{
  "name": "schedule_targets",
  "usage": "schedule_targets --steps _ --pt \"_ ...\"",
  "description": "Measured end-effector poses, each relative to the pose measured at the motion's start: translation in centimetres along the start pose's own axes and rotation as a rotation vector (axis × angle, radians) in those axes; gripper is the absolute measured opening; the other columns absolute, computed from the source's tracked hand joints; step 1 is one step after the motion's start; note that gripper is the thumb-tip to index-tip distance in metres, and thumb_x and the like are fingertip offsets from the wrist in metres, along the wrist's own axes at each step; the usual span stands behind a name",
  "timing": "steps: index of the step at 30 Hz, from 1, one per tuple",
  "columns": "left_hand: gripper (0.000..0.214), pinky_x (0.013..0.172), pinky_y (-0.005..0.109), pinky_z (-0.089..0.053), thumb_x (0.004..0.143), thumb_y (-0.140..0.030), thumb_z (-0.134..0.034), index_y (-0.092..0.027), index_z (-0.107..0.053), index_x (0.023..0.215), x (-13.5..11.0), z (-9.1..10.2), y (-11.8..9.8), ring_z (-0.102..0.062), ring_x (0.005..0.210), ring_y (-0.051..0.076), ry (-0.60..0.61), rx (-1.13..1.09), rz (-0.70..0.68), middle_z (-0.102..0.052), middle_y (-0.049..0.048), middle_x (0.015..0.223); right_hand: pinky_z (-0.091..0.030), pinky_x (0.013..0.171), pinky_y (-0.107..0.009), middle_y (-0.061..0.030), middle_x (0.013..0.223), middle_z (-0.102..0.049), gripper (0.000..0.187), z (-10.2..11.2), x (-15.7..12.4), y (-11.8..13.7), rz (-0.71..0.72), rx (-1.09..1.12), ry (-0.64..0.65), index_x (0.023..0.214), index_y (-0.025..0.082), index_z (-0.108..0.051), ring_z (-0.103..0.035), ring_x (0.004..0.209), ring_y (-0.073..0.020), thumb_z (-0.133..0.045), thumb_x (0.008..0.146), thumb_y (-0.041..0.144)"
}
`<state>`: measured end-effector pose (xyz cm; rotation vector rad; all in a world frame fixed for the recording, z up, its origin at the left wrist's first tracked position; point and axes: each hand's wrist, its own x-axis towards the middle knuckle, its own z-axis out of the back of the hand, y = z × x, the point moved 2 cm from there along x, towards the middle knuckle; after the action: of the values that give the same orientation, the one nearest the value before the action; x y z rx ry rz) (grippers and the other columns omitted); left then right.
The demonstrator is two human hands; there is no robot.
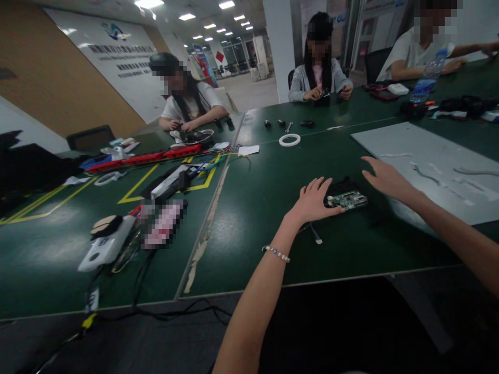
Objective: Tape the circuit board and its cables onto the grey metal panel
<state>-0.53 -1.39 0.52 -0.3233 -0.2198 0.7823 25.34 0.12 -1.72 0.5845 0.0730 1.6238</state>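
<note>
A green circuit board (351,199) lies on the dark green table, with a black part (345,184) behind it. My left hand (314,201) is at the board's left end, fingers stretched out and thumb along its near edge; whether it touches the board I cannot tell. From beneath that hand a short cable with a pale connector (318,241) runs toward me. My right hand (384,176) hovers to the right of the board, fingers spread, holding nothing. Below it and to the right lies a large pale grey sheet (440,150).
Several thin cables rest on the sheet. Beyond the board are a white tape ring (289,139), a small wrench (289,127) and dark small parts. To the left lie a red power strip (156,157), a white device (107,244) and cables. Three people sit across the table; a bottle (427,80) stands back right.
</note>
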Motion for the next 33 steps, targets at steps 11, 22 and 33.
schedule_targets --steps 11,22,33 --pt "0.089 0.112 0.05 -0.027 0.078 -0.065 -0.056 -0.022 -0.023 0.149 0.1 0.2 0.3 -0.031 0.139 0.033 0.052 -0.035 -0.036 -0.032 0.0135 0.152 -0.015 0.1 -0.064 -0.0188 0.113 -0.058 0.036 -0.8 -2.3 -8.7 -0.141 -0.49 0.071 0.111 0.014 -0.055 -0.05 0.109 -0.032 -0.041 0.095 0.043" --pt "0.092 0.111 0.05 -0.029 0.076 -0.069 -0.055 -0.022 -0.025 0.148 0.3 0.1 0.7 -0.033 0.137 0.032 0.07 -0.023 -0.056 -0.033 0.0127 0.151 -0.035 0.1 -0.044 -0.0116 0.13 -0.053 0.056 2.4 -1.0 -12.1 -0.257 -0.306 0.278 0.136 0.016 -0.05 -0.052 0.114 -0.0297 -0.03 0.096 0.049" --pt "0.084 0.113 0.049 -0.026 0.079 -0.073 -0.047 -0.021 -0.035 0.144 0.4 -0.1 0.9 -0.03 0.139 0.032 0.101 0.031 -0.083 -0.032 0.0119 0.152 -0.037 0.078 -0.023 -0.0109 0.108 -0.064 0.047 3.0 6.3 -17.3 -0.421 -0.113 0.455 0.127 0.011 -0.057 -0.055 0.08 -0.0121 -0.063 0.087 0.034"
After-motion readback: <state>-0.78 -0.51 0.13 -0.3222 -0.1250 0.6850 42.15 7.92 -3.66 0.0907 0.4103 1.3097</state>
